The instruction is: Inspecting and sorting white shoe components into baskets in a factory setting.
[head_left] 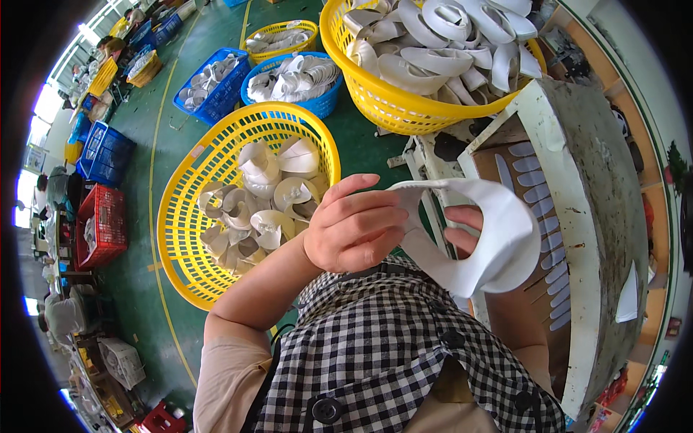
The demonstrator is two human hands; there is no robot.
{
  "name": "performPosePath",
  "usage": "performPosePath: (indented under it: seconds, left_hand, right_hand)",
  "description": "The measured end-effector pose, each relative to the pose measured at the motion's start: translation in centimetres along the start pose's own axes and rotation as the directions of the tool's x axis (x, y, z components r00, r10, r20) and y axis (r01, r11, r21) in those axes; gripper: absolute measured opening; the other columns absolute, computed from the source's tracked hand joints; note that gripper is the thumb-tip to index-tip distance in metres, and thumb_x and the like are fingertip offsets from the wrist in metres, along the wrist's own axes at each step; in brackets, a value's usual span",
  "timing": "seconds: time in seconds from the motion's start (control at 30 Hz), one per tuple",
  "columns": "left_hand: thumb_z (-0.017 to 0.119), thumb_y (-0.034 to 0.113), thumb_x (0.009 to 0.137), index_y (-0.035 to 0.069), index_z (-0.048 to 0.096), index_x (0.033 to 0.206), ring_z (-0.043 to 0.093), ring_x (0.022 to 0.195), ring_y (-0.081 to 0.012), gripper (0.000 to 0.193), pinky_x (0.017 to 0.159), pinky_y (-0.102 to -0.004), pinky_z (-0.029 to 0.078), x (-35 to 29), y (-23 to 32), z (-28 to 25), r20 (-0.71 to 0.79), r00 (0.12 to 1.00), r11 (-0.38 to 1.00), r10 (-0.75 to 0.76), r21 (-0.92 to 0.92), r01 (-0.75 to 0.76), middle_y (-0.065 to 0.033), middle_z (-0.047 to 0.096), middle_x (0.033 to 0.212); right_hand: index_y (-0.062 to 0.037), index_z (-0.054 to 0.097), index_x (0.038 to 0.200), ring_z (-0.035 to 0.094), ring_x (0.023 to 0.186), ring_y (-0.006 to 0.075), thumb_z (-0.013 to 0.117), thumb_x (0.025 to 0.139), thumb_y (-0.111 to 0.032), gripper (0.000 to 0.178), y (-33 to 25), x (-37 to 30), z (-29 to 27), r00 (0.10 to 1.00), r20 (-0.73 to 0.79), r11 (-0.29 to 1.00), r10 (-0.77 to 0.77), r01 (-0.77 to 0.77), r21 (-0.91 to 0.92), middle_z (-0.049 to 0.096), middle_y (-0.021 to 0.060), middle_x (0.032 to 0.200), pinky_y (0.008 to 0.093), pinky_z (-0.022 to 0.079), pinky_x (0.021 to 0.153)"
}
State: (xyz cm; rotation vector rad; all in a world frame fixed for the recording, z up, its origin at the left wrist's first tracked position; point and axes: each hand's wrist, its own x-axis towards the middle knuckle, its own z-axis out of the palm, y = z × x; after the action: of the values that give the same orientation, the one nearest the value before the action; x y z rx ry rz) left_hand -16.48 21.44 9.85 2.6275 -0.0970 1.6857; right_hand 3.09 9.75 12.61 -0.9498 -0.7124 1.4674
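Observation:
In front of my chest I hold a white shoe upper (509,242), a curved piece with a large oval opening. My left hand (359,224) is closed on its narrow rear end, with the fingers bent and pressed together. From behind, my right hand (464,225) supports the wider rounded end. Its fingertips show through the opening, and the upper hides the rest of that hand. To the left of my left hand stands a yellow basket (186,206) with several curled white uppers (263,184) at its bottom.
A fuller yellow basket (426,112) of white pieces stands ahead. Beside it are a round blue basket (317,107) and a blue crate (209,108). Close on my right is a worn white cabinet (603,216), with sole-shaped pieces (534,177) lined up inside. A red crate (108,227) stands far left.

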Motion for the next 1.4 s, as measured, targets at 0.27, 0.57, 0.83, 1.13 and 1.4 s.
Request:
performPosePath:
  seconds: [0.27,0.57,0.83,1.13,1.4]
  left_hand:
    - [0.067,0.005,0.071,0.008,0.052,0.107,0.055,0.085,-0.0191,0.039,0.084,-0.035,0.044,1.0,3.4,2.5,0.187,0.338,0.156,-0.923,-0.618,0.77,-0.0087,0.047,0.097]
    - [0.05,0.023,0.089,-0.003,0.055,0.103,0.059,0.078,-0.0126,0.03,0.069,-0.0244,0.049,1.6,2.4,2.6,0.724,-0.111,-0.595,-0.681,-0.459,0.659,-0.0083,0.06,0.091]
    - [0.051,0.022,0.088,-0.001,0.058,0.101,0.055,0.076,-0.0088,0.027,0.068,-0.0223,0.046,1.0,3.1,5.1,0.701,-0.041,-0.509,-0.712,-0.475,0.718,-0.0037,0.059,0.088]
    - [0.051,0.028,0.089,-0.001,0.059,0.096,0.051,0.068,-0.0077,0.031,0.063,-0.0214,0.043,1.2,3.4,6.1,0.668,-0.039,-0.48,-0.743,-0.491,0.727,-0.0021,0.058,0.078]
    - [0.05,0.027,0.089,-0.003,0.06,0.097,0.051,0.066,-0.0081,0.033,0.06,-0.0228,0.043,1.9,4.1,5.4,0.562,0.062,-0.183,-0.825,-0.369,0.911,-0.0028,0.059,0.076]
  right_hand:
    - [-0.0203,0.06,0.099,0.048,0.11,0.0233,0.07,0.068,-0.007,0.036,1.4,0.6,0.5,0.459,0.596,-0.296,-0.659,0.57,-0.766,0.05,0.0021,0.117,0.0377,0.044,0.09]
    - [-0.0036,0.059,0.103,0.055,0.091,0.023,0.072,0.061,-0.015,0.045,2.6,1.3,-0.3,0.493,0.677,-0.219,-0.546,0.696,-0.684,0.054,0.0104,0.106,0.0328,0.048,0.074]
    - [-0.005,0.061,0.097,0.054,0.078,0.026,0.064,0.072,-0.003,0.025,4.3,1.7,-2.4,0.7,0.324,0.068,-0.637,0.47,-0.88,0.053,0.011,0.089,0.0335,0.045,0.069]
    - [-0.0065,0.063,0.092,0.054,0.088,0.0271,0.063,0.075,-0.01,0.017,5.9,2.3,-4.5,0.674,0.37,-0.031,-0.639,0.457,-0.889,0.057,0.0116,0.093,0.0343,0.042,0.083]
    - [-0.0073,0.057,0.097,0.054,0.091,0.0248,0.062,0.074,-0.006,0.024,5.9,2.0,-5.3,0.72,0.391,0.064,-0.573,0.515,-0.855,0.055,0.0089,0.099,0.0376,0.04,0.086]
